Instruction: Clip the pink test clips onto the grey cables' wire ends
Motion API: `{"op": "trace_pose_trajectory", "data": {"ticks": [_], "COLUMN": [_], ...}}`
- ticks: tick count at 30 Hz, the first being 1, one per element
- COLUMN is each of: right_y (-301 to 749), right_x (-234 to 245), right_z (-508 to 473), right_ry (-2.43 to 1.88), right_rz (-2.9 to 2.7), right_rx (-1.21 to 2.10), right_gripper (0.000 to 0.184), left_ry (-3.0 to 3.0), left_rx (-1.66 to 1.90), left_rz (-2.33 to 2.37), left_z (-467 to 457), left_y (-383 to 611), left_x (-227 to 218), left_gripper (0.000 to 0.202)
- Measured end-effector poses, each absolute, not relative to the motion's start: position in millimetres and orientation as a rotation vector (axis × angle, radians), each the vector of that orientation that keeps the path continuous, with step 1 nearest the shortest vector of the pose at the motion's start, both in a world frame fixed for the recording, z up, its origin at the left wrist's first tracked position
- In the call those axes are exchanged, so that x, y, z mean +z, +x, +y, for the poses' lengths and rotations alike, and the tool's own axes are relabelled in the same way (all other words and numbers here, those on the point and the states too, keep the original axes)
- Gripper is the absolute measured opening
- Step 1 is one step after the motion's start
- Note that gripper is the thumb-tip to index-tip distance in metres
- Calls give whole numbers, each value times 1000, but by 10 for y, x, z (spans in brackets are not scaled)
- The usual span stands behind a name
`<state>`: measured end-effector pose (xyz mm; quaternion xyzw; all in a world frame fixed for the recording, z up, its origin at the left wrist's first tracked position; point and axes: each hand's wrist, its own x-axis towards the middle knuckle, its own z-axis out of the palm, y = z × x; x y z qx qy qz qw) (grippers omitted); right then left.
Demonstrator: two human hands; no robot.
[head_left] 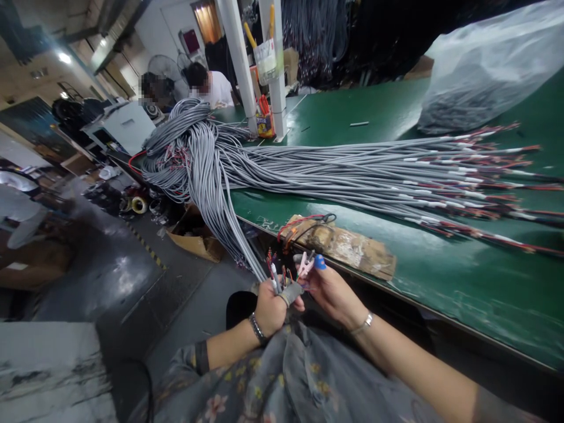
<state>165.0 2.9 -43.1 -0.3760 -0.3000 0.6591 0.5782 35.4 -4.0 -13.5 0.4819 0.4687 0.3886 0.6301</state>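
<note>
My left hand is closed around a few grey cables near their stripped ends, where coloured wires fan out. Grey wrapping covers its thumb. Close beside it, my right hand wears a blue finger cover on one digit. Its fingers pinch a small pink clip-like tool next to the wire ends; its exact kind is unclear. The held cables run up to a large coiled bundle on the green table.
Many grey cables lie across the green table, bare ends at right. A worn wooden block sits at the near edge. Farther back are a clear plastic bag, a white post and a person. A cardboard box stands below.
</note>
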Motion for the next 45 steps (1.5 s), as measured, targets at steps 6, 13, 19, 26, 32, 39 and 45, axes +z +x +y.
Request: {"op": "trace_pose_trajectory", "data": {"ticks": [6,13,19,26,32,39,45], "right_y": [1616,1697,1783,1704,1633,1760,1727], "right_x": [-445,-385,-352,-276,-315,-378,-429], "right_z": [43,-18,-168,-218,-221,-96,48], "right_ry": [-803,-786,-781,-1045,-1036,-857,-852], "right_rz": [-562,-421,-572,-791,-682,-472,-595], "right_rx": [1588,1730,1886,1672,1696,1824,1622], "right_gripper": [49,53,47,42,38,50,52], "left_ry": [1087,1111,1128,1190,1144,995,999], "left_rx": [891,906,949,895,872,1045,1058], "left_rz": [1085,1091,1130,1122,1083,1081,1105], "left_z": [-45,-87,-112,-93,-88,-83,-69], "left_y": [348,270,205,230,206,250,350], "left_x": [-164,-151,-138,-65,-85,-113,-73], "left_gripper": [44,43,42,42,41,37,35]}}
